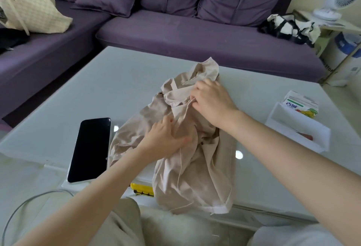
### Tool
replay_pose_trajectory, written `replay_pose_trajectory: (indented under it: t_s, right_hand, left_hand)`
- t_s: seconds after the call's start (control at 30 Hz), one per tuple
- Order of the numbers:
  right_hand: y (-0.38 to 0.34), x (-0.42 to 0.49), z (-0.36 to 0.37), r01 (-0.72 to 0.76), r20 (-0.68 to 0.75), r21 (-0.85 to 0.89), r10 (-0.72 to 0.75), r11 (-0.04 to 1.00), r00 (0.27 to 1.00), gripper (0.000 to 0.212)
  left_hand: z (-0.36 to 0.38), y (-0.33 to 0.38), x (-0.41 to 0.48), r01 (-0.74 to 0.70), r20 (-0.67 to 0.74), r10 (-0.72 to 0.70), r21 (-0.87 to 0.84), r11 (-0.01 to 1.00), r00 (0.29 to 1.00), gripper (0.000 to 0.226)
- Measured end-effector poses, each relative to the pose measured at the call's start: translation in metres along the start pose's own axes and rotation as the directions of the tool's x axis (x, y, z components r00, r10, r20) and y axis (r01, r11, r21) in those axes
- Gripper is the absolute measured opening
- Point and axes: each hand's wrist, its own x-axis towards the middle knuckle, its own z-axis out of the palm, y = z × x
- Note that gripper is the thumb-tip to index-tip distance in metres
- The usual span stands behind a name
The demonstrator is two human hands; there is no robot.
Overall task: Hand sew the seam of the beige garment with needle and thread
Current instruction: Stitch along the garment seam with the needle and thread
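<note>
The beige garment [197, 171] lies crumpled on the pale glass table [117, 89], stretching from its middle to its near edge. My left hand [166, 138] rests flat on the cloth with the fingers spread and straight. My right hand [212, 101] is farther back on the garment, its fingertips pinching a fold of cloth where a pale thread [181, 160] starts. The thread runs down over the fabric towards the hem at the near edge. No needle can be made out.
A black phone [90, 149] lies left of the garment. A yellow tool [141, 188] sits at the near edge under my left forearm. A white tray [297, 126] and a small carton [300, 103] stand at the right. A purple sofa [195, 31] lies behind the table.
</note>
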Motion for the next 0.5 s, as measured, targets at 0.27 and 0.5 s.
replay_pose_trajectory:
  t_s: [0.27, 0.5]
  right_hand:
    - [0.045, 0.002, -0.021, -0.368, 0.024, -0.039, 0.369, 0.929, 0.929, 0.020]
    - [0.080, 0.001, -0.014, -0.588, -0.016, 0.393, 0.644, 0.707, 0.765, 0.021]
  left_hand:
    - [-0.052, -0.014, 0.038, 0.218, -0.128, -0.195, 0.200, 0.955, 0.972, 0.015]
    - [-0.099, 0.014, 0.059, -0.021, -0.505, -0.077, -0.184, 0.983, 0.860, 0.020]
